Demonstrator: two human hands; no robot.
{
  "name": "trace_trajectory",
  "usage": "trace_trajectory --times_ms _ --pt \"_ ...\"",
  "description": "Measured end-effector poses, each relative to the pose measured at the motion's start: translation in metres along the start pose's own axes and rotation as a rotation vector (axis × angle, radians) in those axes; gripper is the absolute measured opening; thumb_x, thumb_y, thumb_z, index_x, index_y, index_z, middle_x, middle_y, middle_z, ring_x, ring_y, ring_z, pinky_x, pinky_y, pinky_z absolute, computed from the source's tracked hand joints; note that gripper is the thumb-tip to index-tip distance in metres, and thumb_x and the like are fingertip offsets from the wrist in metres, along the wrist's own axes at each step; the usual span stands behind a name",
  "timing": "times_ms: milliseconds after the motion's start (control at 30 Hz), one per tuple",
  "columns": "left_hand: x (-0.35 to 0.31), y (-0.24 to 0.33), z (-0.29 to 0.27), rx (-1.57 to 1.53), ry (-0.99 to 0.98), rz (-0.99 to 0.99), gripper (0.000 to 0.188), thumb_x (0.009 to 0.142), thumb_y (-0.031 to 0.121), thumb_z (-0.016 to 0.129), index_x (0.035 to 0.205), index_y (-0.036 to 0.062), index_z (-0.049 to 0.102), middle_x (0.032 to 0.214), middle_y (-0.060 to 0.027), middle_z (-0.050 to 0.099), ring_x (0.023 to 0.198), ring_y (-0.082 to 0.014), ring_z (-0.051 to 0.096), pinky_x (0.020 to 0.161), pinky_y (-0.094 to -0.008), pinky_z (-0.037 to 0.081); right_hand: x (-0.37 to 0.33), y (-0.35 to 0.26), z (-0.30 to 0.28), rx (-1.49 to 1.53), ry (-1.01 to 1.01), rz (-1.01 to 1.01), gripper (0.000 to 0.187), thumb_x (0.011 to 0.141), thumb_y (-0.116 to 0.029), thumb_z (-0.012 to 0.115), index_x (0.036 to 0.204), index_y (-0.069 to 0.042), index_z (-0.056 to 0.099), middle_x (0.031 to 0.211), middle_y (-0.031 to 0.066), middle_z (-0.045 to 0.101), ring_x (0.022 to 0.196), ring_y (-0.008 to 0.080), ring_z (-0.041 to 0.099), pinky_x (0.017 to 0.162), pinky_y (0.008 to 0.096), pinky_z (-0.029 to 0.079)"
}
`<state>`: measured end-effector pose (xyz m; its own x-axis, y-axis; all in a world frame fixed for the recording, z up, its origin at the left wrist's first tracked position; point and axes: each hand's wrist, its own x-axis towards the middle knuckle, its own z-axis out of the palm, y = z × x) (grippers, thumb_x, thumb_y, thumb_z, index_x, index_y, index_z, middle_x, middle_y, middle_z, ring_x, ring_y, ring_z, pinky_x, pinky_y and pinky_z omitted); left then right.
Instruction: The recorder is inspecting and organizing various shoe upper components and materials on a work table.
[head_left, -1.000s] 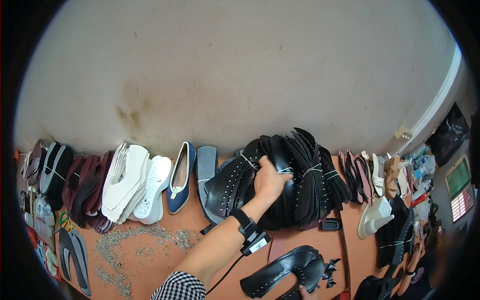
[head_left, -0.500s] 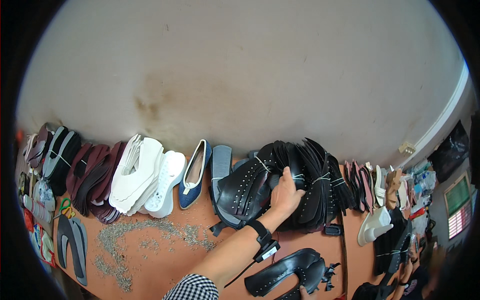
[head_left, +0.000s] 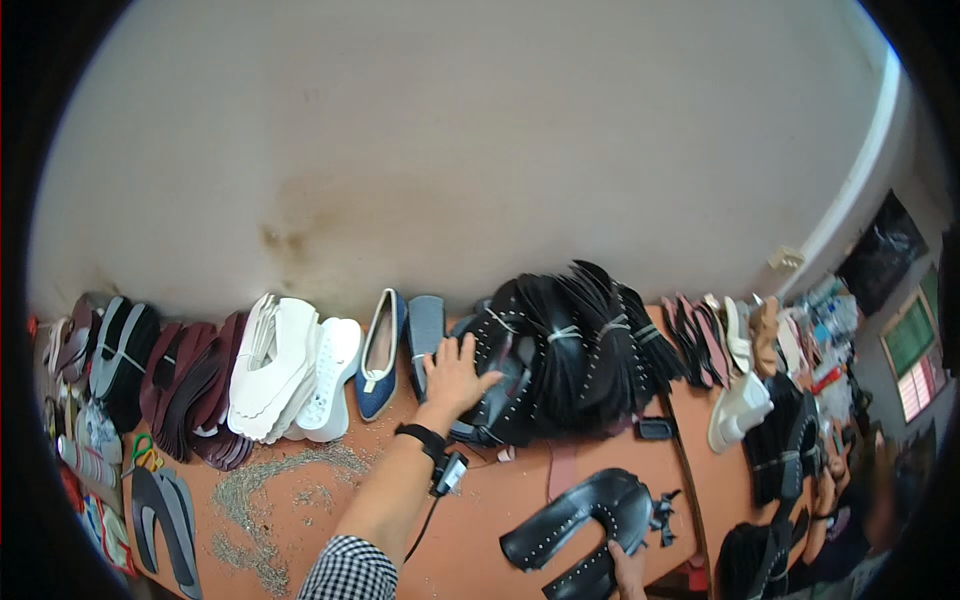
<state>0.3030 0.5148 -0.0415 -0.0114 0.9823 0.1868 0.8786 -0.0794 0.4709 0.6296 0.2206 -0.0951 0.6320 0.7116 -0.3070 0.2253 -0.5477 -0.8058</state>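
My left hand [head_left: 455, 382] reaches across the table with fingers stretched and thumb apart. It lies against the left side of the studded black shoe uppers [head_left: 495, 325], apparently touching them, with nothing gripped. To its right stand more black uppers [head_left: 565, 350], tied in bundles with pale string. Near the front edge, my right hand [head_left: 628, 570] holds a single curved black shoe upper [head_left: 590, 495] by its inner side, thumb on top. Studs line its edge, and dark strips hang at its right end. The lower part of that hand is cut off by the frame.
Left of the bundles stand a grey sole [head_left: 427, 325], a blue shoe [head_left: 380, 365], white soles [head_left: 328, 385], white cut pieces [head_left: 275, 370] and maroon pieces [head_left: 190, 390]. Loose studs [head_left: 250, 510] are scattered on the table. Scissors [head_left: 145, 452] lie left. Another person [head_left: 830, 500] works at far right.
My left hand has moved left from among the bundles to their left side. The leftmost studded uppers sit closer to the others, uncovering the grey sole. My right hand's upper has risen slightly in view.
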Motion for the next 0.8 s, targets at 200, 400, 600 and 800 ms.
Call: trace_trajectory --times_ms 200,400,600,800 --pt "-0.072 0.014 -0.002 -0.187 0.382 0.249 0.062 0.072 0.026 0.065 0.121 -0.003 0.041 0.126 -0.0239 0.037 0.118 -0.0381 0.035 0.095 -0.0484 0.028 0.01 0.047 -0.007 0.194 -0.005 0.047 0.053 0.071 -0.018 0.071 0.112 0.005 0.047 0.1 0.0145 0.058 0.085 0.023 0.058 0.074 0.0333 0.048" --pt "-0.224 0.057 0.027 -0.095 -0.457 0.691 0.074 0.075 0.033 0.064 0.133 0.0043 0.029 0.136 -0.0259 0.024 0.124 -0.0414 0.029 0.098 -0.0505 0.03 0.004 0.038 -0.008 0.369 -0.068 -0.033 0.051 0.07 -0.012 0.07 0.113 0.003 0.049 0.103 0.0112 0.058 0.09 0.0216 0.057 0.079 0.0322 0.046" --pt "-0.255 0.046 0.055 -0.004 -0.615 0.68 0.08 0.074 0.04 0.064 0.134 0.001 0.028 0.138 -0.0254 0.021 0.129 -0.0396 0.02 0.103 -0.0483 0.024 -0.002 0.033 0.007 0.174 0.067 -0.076 0.078 0.063 -0.024 0.076 0.124 0.003 0.036 0.114 0.0184 0.052 0.105 0.03 0.051 0.091 0.0342 0.04" --pt "-0.256 0.035 0.002 -0.167 -0.73 0.35 0.068 0.074 0.032 0.065 0.129 0.0028 0.038 0.14 -0.0253 0.019 0.126 -0.0393 0.028 0.102 -0.0408 0.028 -0.005 0.043 0.002 0.168 0.026 -0.122 0.07 0.062 -0.012 0.066 0.122 0.006 0.036 0.114 0.02 0.051 0.104 0.031 0.052 0.09 0.0351 0.04"
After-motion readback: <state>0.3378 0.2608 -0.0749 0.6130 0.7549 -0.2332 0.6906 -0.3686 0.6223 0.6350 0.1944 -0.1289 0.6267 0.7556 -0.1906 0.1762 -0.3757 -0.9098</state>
